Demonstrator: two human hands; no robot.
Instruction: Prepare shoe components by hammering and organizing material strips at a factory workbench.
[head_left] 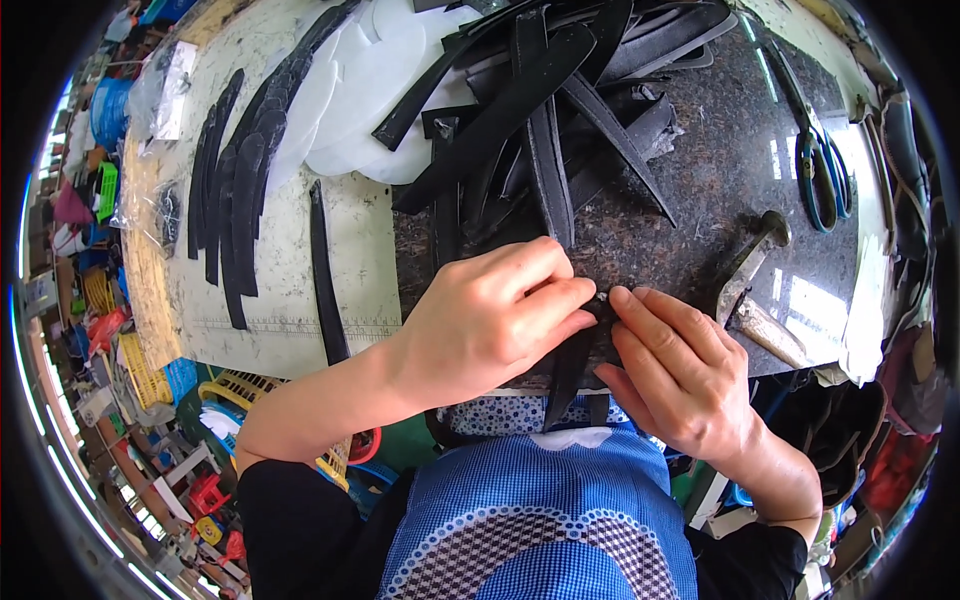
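Both hands meet over the front edge of a dark speckled stone slab [690, 215]. Between them a narrow black strip [570, 375], perhaps leather, hangs down past the edge. My left hand [500, 305] is closed, thumb and fingers pinching the strip's upper end. My right hand [685, 370] faces it, fingers bent together, with fingertips at the same end of the strip. A small pale spot shows between the fingertips, too small to name. Just beyond the hands lies a loose heap of black curved strips [540, 120], some with stitched edges.
Blue-handled scissors [822, 175] lie at the right, with a hammer [755, 265] nearer. Left, overlapping black strips [245, 190] and a single strip [325, 270] rest on a white board [360, 230]. White translucent sheets [370, 90] lie behind. A yellow basket [245, 385] stands below the table.
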